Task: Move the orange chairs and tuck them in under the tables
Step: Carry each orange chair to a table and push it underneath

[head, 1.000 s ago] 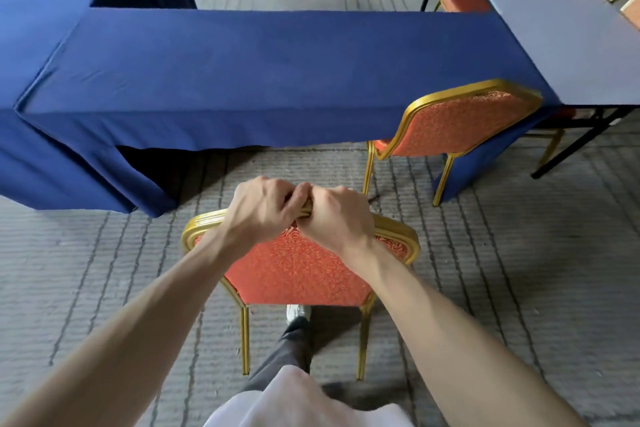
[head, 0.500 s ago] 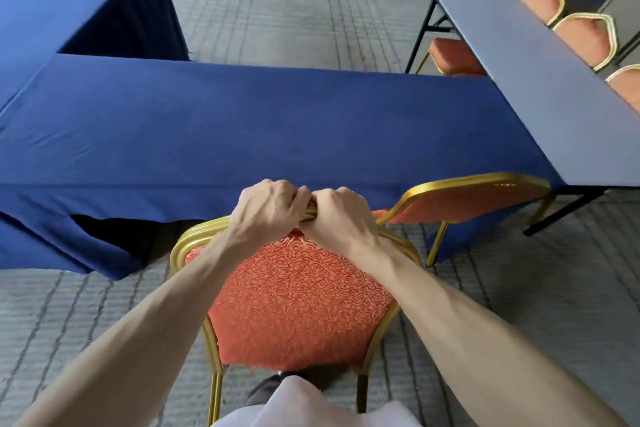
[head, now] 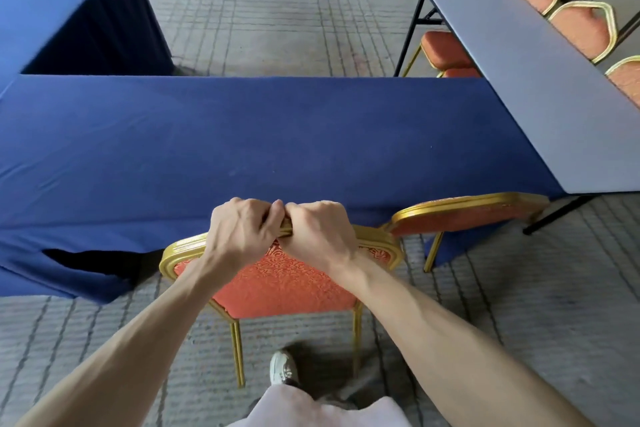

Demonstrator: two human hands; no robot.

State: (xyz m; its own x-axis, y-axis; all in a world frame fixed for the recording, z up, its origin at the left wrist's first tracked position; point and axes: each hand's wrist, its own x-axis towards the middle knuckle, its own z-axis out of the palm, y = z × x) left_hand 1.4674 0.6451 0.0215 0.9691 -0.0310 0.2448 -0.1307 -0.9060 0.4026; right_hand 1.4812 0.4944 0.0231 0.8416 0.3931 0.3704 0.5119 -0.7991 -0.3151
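Both hands side by side, left hand (head: 242, 232) and right hand (head: 320, 236) clamped on the top rail of the orange chair (head: 277, 281), right at the blue tabletop (head: 242, 136) near edge.

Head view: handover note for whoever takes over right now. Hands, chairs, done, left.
Left hand and right hand: side by side, both gripping the top rail of the near chair.
Near chair: back at the near edge of the blue table, seat hidden beneath it.
Second chair: to its right, tucked at the same table.
Grey table: more chairs along it, apparently pushed in.
Done: near chair about in.
Left: probably check it sits flush, release, then look for stray chairs out of view.
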